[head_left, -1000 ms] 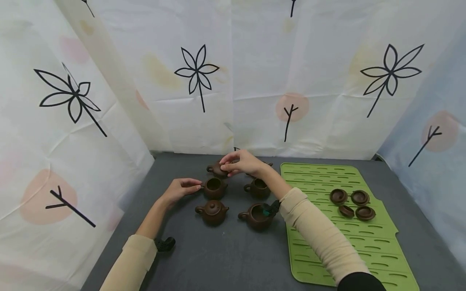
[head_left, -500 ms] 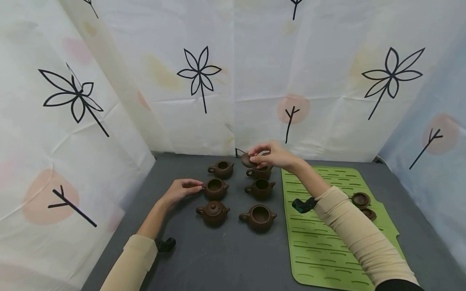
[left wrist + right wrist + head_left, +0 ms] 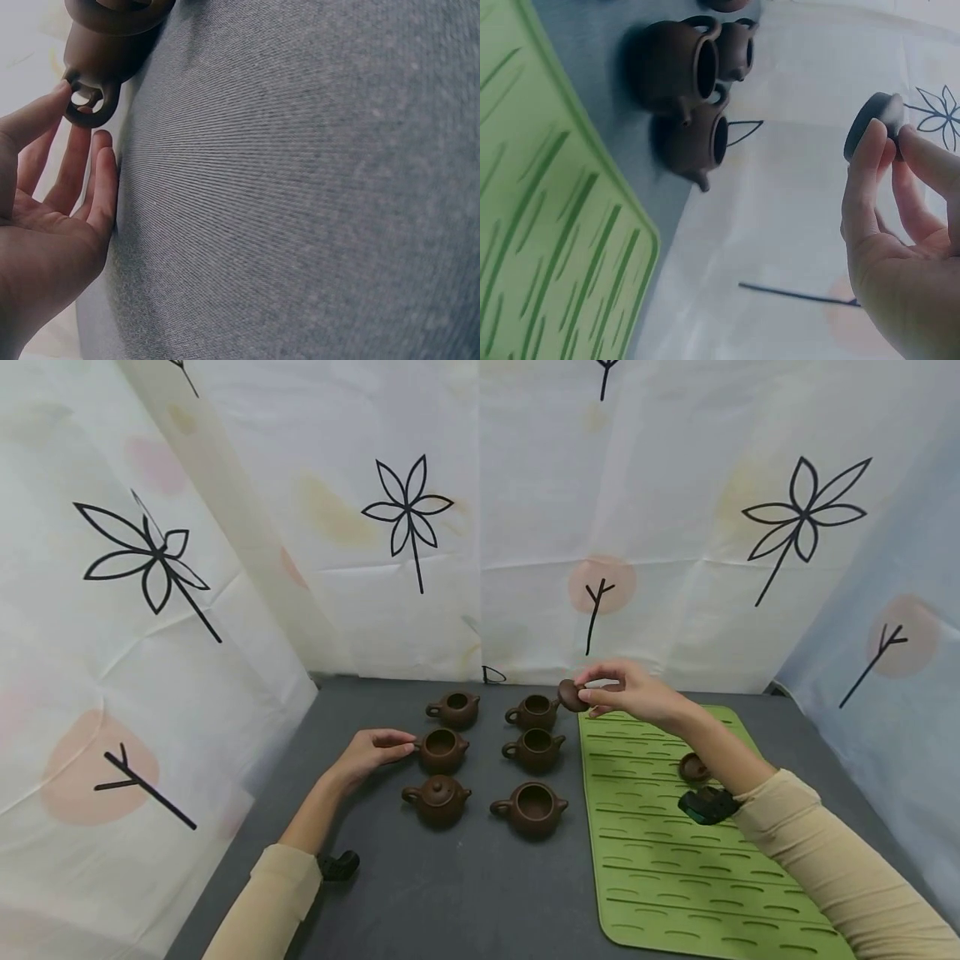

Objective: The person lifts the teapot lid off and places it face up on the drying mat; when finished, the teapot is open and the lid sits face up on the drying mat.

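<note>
My left hand (image 3: 369, 755) pinches the loop handle of a small brown lidless teapot (image 3: 442, 762), the middle one of the left column. The left wrist view shows the thumb and a fingertip at that handle (image 3: 97, 116). In front of it a teapot with its lid on (image 3: 441, 802) stands upright; behind it is a lidless teapot (image 3: 459, 717). My right hand (image 3: 633, 695) holds a round brown teapot lid (image 3: 572, 696) between thumb and fingers, raised near the green mat's far left corner. The right wrist view has the lid (image 3: 864, 126) tilted on edge.
On the right column stand three lidless teapots, the front one (image 3: 531, 825) nearest me. A green ridged mat (image 3: 660, 868) lies on the grey table (image 3: 450, 902). One lid (image 3: 692, 768) shows on the mat beside my right forearm, which covers other lids. A patterned cloth (image 3: 525, 527) encloses the table.
My right hand has lifted the lid from the back left teapot and carried it rightward past the right column toward the mat. My left hand stays at the middle teapot's handle.
</note>
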Action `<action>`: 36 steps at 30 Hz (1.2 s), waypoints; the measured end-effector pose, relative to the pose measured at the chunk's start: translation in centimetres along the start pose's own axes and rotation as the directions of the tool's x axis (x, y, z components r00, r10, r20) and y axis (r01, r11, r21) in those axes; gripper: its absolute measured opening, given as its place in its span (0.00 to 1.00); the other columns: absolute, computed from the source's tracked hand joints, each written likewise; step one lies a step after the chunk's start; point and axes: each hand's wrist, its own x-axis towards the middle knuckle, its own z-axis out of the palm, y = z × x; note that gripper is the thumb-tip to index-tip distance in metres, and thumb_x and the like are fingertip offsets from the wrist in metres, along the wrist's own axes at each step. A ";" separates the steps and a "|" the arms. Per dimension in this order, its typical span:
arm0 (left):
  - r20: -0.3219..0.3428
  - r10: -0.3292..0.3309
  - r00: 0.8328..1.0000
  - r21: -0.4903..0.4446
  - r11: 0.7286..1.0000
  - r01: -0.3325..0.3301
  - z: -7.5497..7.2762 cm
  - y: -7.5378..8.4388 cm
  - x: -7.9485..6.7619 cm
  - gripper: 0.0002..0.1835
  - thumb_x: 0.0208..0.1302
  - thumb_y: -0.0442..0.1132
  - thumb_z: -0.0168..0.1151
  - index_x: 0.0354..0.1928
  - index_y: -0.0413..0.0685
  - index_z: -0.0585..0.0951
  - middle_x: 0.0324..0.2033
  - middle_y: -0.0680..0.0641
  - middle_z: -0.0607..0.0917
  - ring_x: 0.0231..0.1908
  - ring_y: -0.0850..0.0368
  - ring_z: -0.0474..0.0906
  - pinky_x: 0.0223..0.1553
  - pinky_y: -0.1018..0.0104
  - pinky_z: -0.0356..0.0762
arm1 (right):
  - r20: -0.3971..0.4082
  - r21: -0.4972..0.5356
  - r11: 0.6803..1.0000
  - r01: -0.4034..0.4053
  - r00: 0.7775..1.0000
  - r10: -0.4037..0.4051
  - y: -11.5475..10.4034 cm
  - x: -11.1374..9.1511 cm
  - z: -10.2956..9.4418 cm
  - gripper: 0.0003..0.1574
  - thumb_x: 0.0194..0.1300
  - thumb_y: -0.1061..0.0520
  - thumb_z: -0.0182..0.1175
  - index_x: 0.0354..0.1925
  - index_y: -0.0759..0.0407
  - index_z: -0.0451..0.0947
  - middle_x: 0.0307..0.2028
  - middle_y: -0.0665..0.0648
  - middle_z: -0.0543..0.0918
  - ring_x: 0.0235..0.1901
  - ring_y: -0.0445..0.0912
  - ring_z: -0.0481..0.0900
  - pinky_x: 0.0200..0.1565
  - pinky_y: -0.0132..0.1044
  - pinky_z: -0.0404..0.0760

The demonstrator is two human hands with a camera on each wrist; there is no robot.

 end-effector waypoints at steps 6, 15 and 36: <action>0.003 0.005 1.000 -0.011 1.000 -0.005 -0.1 0.0 0.1 0.22 0.75 0.49 0.72 0.63 0.46 0.88 0.60 0.47 0.90 0.56 0.64 0.84 0.64 0.58 0.84 | -0.014 -0.010 1.000 0.009 1.000 -0.009 1.2 -3.3 -1.1 0.22 0.85 0.55 0.58 0.66 0.70 0.74 0.69 0.72 0.73 0.46 0.44 0.89 0.52 0.40 0.93; 0.007 0.007 1.000 -0.021 1.000 -0.007 -0.1 0.1 0.1 0.23 0.75 0.49 0.72 0.65 0.45 0.87 0.63 0.45 0.88 0.56 0.67 0.84 0.68 0.54 0.85 | -0.046 0.046 0.999 -0.002 0.999 0.004 4.0 -8.0 -2.4 0.31 0.88 0.54 0.52 0.82 0.52 0.61 0.58 0.62 0.76 0.38 0.49 0.81 0.43 0.45 0.92; 0.004 0.000 1.000 -0.003 1.000 0.000 0.0 -0.1 0.1 0.24 0.74 0.52 0.72 0.64 0.48 0.87 0.65 0.44 0.87 0.61 0.61 0.83 0.68 0.53 0.83 | -0.030 0.088 0.996 0.006 1.000 -0.003 9.9 -13.0 -1.7 0.33 0.84 0.64 0.56 0.80 0.59 0.60 0.63 0.51 0.79 0.55 0.52 0.92 0.57 0.43 0.92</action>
